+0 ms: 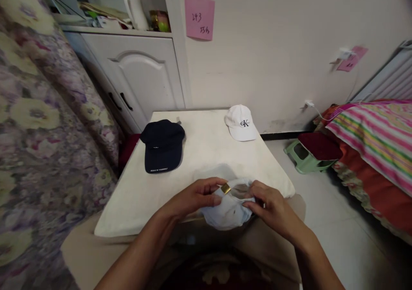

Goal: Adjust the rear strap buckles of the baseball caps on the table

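Note:
Both my hands hold a pale cap [229, 210] at the near edge of a white table [206, 152]. My left hand [196, 195] pinches its back strap by a small gold buckle [225, 188]. My right hand [268, 204] grips the strap's other side with fingers closed. A dark navy cap [162, 145] lies on the table's left part. A white cap [240, 122] with a black logo sits at the far right corner.
A floral curtain [41, 122] hangs at the left. A white cabinet [138, 75] stands behind the table, with a pink note [198, 16] on the wall. A green stool [304, 155] and a striped bed [376, 148] are at the right.

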A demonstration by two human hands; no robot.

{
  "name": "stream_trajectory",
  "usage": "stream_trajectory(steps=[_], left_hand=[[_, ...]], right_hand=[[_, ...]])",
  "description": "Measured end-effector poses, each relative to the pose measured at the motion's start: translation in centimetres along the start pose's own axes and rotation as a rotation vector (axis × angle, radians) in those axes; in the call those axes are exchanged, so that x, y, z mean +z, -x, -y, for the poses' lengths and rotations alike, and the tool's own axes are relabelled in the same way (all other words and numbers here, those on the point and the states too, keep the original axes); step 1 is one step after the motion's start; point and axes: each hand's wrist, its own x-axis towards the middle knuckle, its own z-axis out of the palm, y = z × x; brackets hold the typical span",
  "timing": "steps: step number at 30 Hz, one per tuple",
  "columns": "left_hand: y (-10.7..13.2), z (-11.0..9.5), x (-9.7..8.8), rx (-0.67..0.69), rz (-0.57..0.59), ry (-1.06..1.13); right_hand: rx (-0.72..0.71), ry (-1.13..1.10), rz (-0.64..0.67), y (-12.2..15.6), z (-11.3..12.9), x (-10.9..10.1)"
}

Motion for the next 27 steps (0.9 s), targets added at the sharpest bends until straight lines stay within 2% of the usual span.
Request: stream_trajectory(steps=[3, 6, 9, 12, 15, 19, 23, 27], left_hand=[[0.2, 0.4, 0.0, -0.008, 0.009, -0.060], [0.4, -1.0, 0.7, 0.020, 0.015, -0.306], [0.5, -3.0, 2.0, 0.064, -0.004, -0.573], [0.6, -3.4, 2.4, 0.060, -0.028, -0.698], [1.0, -1.9, 1.8, 0.036, -0.099, -0.700], [2.0, -0.4, 0.7, 0.071, -0.194, -0.641], [2.9, -1.1, 0.4, 0.128, -0.239, -0.688], [3.0, -1.8, 0.6, 0.106, -0.209, -0.670]], right_hand=[[0.000, -0.077, -0.088, -0.1, 0.5, 0.2], [-0.063, -0.116, -0.217, -0.9, 1.8, 0.1], [0.009, -0.185, -0.114, -2.0, 2.7, 0.5], [0.136, -0.307, 0.025, -2.6, 2.4, 1.8], [0.227, -0.433, 0.039, -2.6, 1.3, 2.8], [0.325, -0.605, 0.028, -2.7, 0.0, 3.3], [0.306, -0.704, 0.058, -3.1, 0.4, 3.6], [0.211, -0.581, 0.019, -3.3, 1.6, 4.1]])
